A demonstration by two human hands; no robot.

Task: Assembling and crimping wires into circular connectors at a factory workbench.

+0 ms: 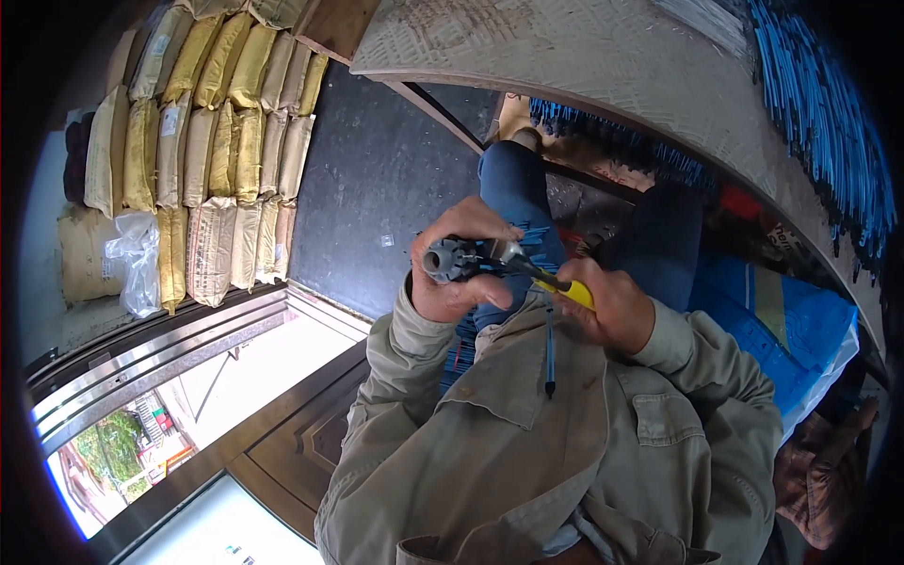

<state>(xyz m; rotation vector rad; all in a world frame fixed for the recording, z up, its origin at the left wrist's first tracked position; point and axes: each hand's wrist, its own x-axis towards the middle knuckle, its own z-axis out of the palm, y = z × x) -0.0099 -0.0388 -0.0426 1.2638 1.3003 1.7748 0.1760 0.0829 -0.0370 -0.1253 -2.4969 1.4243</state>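
Note:
My left hand (pixel 459 259) grips a small grey tube-shaped fitting (pixel 443 260) with dark parts around it, held in front of my chest. My right hand (pixel 612 303) is closed on a pair of pliers with yellow handles (pixel 563 286); the metal jaws (pixel 504 252) touch the fitting. A thin blue wire (pixel 550 344) hangs down from the fitting over my khaki jacket (pixel 527 443). My legs in blue jeans (pixel 516 184) show beyond the hands.
Stacked yellow and tan sacks (pixel 212 141) fill the left side. A dark floor (pixel 377 179) lies ahead. A patterned grey table edge (pixel 584 56) curves across the top, with bundles of blue wires (pixel 829 122) at right and a blue plastic bag (pixel 782 339) beside me.

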